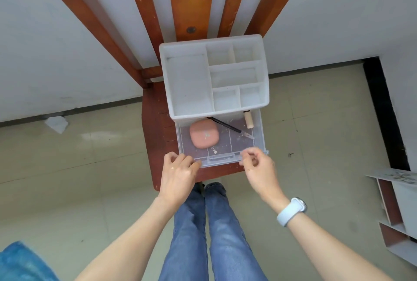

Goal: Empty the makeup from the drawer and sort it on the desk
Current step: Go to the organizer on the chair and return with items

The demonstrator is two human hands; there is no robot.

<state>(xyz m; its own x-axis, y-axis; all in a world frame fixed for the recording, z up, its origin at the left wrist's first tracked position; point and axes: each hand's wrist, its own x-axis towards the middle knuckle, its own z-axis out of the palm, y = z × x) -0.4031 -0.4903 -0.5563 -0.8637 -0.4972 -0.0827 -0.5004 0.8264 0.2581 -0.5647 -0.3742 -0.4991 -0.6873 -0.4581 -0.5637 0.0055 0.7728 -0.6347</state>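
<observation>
Gripping the clear drawer (220,143) at its front corners, the left hand (178,174) and right hand (259,167) each pinched the rim — it seemed — to keep it level. Inside lay a pink compact (204,134), a dark pencil (228,125) and a pale tube (248,119), under the white organizer (214,77) on the chair (155,136).

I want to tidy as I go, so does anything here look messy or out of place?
Yes. The clear drawer floor is speckled with pale flecks and smudges, and the pink compact has similar marks on its lid. The black pencil lies diagonally across the dividers. A crumpled white scrap sits on the floor by the wall.
</observation>
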